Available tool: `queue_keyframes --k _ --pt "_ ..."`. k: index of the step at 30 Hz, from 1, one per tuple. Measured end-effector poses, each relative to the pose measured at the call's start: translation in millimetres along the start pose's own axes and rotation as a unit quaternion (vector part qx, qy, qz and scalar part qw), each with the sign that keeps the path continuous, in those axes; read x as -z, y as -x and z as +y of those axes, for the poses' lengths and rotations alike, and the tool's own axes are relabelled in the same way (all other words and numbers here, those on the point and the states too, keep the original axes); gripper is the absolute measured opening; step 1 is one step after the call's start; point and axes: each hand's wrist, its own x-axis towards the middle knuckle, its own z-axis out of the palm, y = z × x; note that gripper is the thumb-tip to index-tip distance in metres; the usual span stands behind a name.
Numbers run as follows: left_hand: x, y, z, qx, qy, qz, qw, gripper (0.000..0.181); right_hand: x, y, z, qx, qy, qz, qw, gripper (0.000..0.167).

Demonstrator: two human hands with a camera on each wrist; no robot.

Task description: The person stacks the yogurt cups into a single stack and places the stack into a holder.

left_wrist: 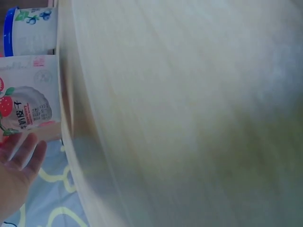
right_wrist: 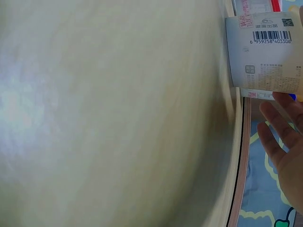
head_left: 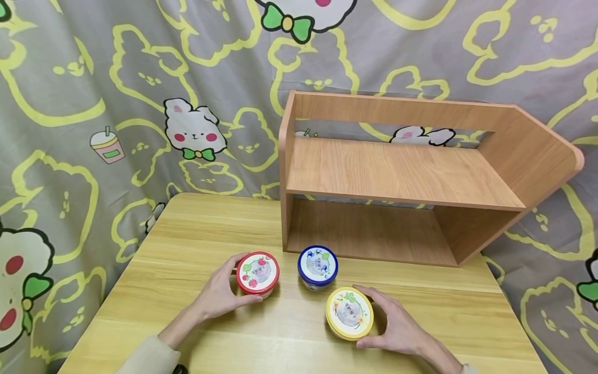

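A tub with a red-rimmed lid (head_left: 258, 273) stands on the wooden table, and the left hand (head_left: 223, 293) curves round its left side, thumb at the front. In the left wrist view the fingers of the left hand (left_wrist: 21, 165) lie at the side of the strawberry-printed tub (left_wrist: 28, 97). A yellow-lidded tub (head_left: 349, 314) stands to the right, with the right hand (head_left: 397, 324) round its right side. The right wrist view has the right hand (right_wrist: 286, 151) beside that tub's barcode side (right_wrist: 265, 54). Between them, slightly farther back, is a blue-lidded tub (head_left: 317, 266), touched by neither hand.
A two-level wooden shelf (head_left: 402, 171) stands at the back right of the table (head_left: 205, 223), just behind the blue-lidded tub. A grey curtain (head_left: 140, 93) with yellow outlines and rabbit prints hangs behind and at both sides.
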Motion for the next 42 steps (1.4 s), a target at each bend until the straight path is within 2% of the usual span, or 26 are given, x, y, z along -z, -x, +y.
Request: queue_keyframes --k 10,18,28,35,42 --pt "4.9 0.8 10.7 0.005 -0.002 0.009 0.9999 0.111 0 -0.4 0 -0.001 -0.006 -0.001 1.0 0.116" --pt "5.7 2.2 30.1 -0.014 0.006 0.006 0.9999 0.111 0 0.2 2 0.007 -0.013 0.001 0.9999 0.115" --pt "2.1 6.0 44.6 -0.039 0.005 0.002 0.9992 0.108 1 3.2 6 0.017 -0.061 0.007 0.998 0.103" --pt "-0.4 5.4 62.5 -0.063 0.026 -0.013 0.9976 0.106 2 4.5 5 0.009 -0.06 0.009 0.9981 0.099" --pt "-7.7 3.8 79.7 -0.073 0.031 -0.026 0.9965 0.106 2 6.3 5 0.004 -0.052 0.014 0.9985 0.098"
